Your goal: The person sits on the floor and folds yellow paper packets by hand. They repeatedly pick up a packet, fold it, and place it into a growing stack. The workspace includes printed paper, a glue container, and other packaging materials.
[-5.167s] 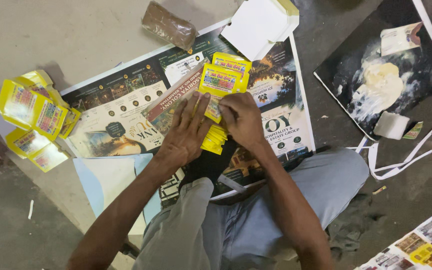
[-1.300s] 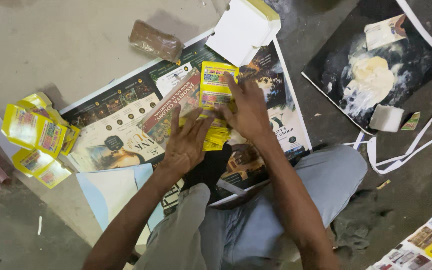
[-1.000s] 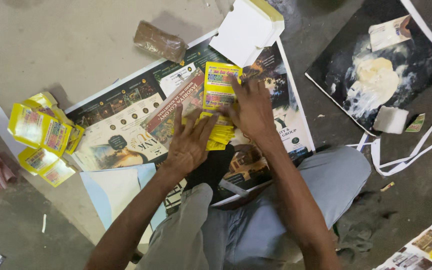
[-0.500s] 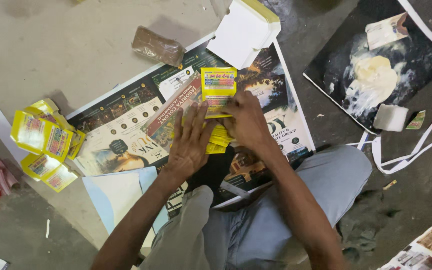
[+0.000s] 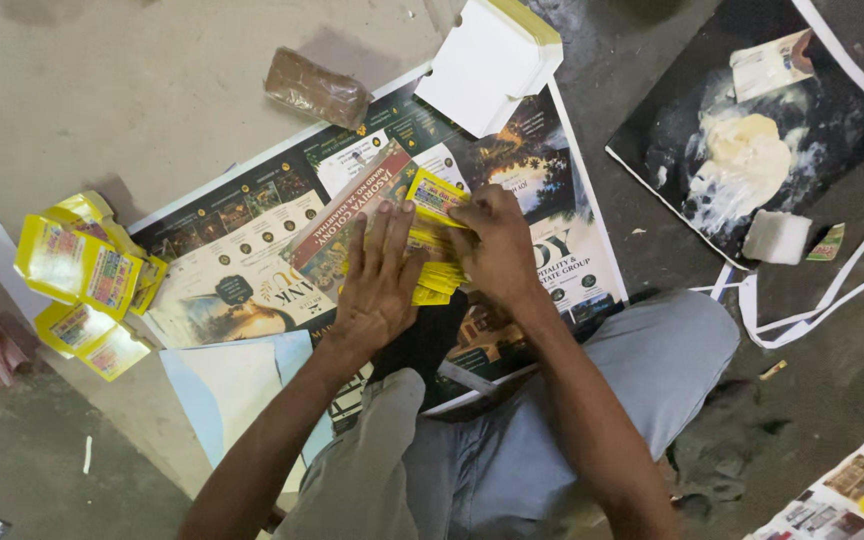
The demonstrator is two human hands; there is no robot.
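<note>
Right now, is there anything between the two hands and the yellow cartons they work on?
Nothing visible: the left hand and the right hand both rest directly on the stack of flat yellow cartons.

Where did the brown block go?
In the head view, the brown block lies on the floor near the top, left of the white box, beyond the printed sheet's far edge.

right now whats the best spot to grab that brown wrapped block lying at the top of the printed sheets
Take the brown wrapped block across its narrow width, near the middle, coming from above. It lies flat and slanted, long axis running upper left to lower right, with bare floor along its far side and nothing touching it, so both long sides are free. Both hands are busy elsewhere.
</note>
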